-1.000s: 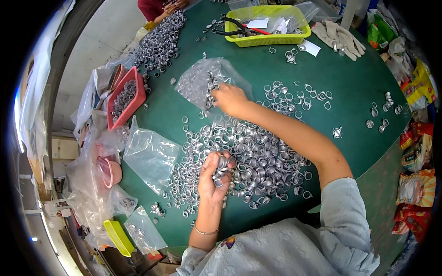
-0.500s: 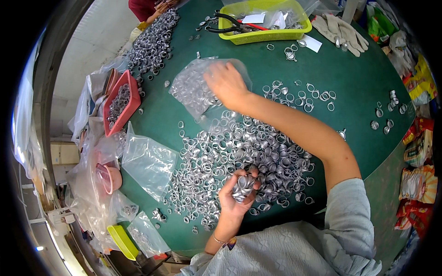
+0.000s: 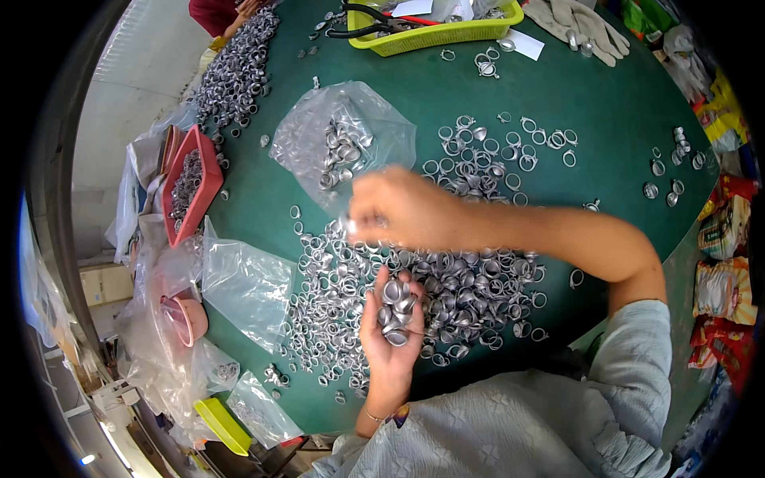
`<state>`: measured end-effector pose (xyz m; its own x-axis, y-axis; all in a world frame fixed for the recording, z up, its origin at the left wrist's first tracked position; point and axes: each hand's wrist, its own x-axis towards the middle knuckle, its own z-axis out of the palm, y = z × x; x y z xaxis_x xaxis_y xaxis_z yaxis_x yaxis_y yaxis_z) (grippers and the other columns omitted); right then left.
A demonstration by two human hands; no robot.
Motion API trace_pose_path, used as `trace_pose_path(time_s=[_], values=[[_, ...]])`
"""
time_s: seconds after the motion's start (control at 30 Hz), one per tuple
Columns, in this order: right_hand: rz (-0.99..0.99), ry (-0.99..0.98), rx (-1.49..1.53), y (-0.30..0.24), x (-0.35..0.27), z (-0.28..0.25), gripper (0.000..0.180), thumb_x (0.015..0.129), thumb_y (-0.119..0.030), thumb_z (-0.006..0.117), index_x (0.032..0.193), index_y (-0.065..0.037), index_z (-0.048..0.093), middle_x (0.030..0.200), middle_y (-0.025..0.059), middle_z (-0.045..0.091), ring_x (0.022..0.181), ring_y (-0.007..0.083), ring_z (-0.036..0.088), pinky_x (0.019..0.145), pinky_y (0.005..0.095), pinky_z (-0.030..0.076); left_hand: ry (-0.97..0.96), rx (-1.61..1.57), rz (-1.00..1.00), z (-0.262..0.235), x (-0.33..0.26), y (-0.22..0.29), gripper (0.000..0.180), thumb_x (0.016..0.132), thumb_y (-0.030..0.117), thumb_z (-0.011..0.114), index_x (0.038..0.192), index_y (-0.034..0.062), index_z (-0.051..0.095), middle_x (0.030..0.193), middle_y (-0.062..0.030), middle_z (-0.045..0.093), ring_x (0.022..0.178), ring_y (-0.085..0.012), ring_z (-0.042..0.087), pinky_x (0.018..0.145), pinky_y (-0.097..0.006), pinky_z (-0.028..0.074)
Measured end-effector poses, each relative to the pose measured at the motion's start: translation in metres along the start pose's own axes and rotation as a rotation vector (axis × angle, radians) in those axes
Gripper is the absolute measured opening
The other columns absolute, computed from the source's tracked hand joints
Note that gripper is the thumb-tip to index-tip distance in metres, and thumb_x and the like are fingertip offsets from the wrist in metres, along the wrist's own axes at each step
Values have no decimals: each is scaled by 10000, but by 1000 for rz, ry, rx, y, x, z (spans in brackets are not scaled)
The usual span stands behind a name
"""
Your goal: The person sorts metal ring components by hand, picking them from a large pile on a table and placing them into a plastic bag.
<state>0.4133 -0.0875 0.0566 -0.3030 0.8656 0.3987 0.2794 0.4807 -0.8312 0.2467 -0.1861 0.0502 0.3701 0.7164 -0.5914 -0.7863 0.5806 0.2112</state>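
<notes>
My left hand is cupped, palm up, around several shiny silver-grey metal rings with broad rounded tops. It rests over the near part of a large heap of loose rings on the green table. My right hand is just beyond it, above the heap's far side. Its fingers are bent and smeared by motion, so what they hold, if anything, is unclear. Beyond the right hand lies a clear plastic bag, with several more rings visible at it.
An empty-looking clear bag lies left of the heap. Further left stand a red basket of rings and a pink cup. At the far side are a yellow-green basket with pliers, gloves and another person's hand.
My right hand has come back from the plastic bag toward my left hand, uncovering rings at the bag. My left hand has turned more open, showing the rings in its palm.
</notes>
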Motion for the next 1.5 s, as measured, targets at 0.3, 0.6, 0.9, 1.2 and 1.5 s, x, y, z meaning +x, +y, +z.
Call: trace_pose_path(time_s=[0.3, 0.6, 0.9, 1.2, 1.5], values=[[141, 184, 58, 7, 10, 5, 155, 824, -69, 478, 894, 25, 580, 905, 194, 577, 835, 341, 569, 735, 425, 446, -209, -261, -114, -15, 8, 6, 209, 843, 140, 587, 1040, 92, 537, 1104, -83, 462, 887, -141, 489, 549, -209, 496], [324, -262, -864, 48, 71, 73, 464, 714, -38, 555, 1164, 45, 474, 1330, 206, 352, 1225, 381, 323, 978, 446, 330, -200, -151, -73, -17, 5, -6, 190, 775, 12, 591, 920, 128, 549, 985, -51, 425, 779, -134, 436, 426, -157, 444], [242, -125, -604, 82, 80, 42, 473, 731, -113, 547, 1162, 76, 502, 1303, 293, 350, 1207, 409, 339, 987, 435, 301, -233, -137, -82, -28, 5, -9, 156, 775, 27, 591, 894, 126, 573, 984, -52, 427, 751, -127, 432, 385, -148, 412], [90, -163, -516, 48, 48, 79, 584, 694, -71, 610, 1223, 43, 389, 1184, 222, 435, 1127, 347, 405, 911, 434, 395, -229, -177, -78, -32, 5, -8, 160, 767, 21, 596, 881, 129, 570, 958, -45, 416, 738, -123, 426, 382, -140, 432], [331, 48, -205, 56, 115, -9, 333, 715, -85, 540, 993, 99, 532, 960, 264, 595, 839, 328, 618, 654, 391, 494, -277, -219, -88, -32, 5, -6, 159, 765, 12, 597, 870, 128, 572, 935, -35, 412, 721, -121, 434, 382, -145, 432]])
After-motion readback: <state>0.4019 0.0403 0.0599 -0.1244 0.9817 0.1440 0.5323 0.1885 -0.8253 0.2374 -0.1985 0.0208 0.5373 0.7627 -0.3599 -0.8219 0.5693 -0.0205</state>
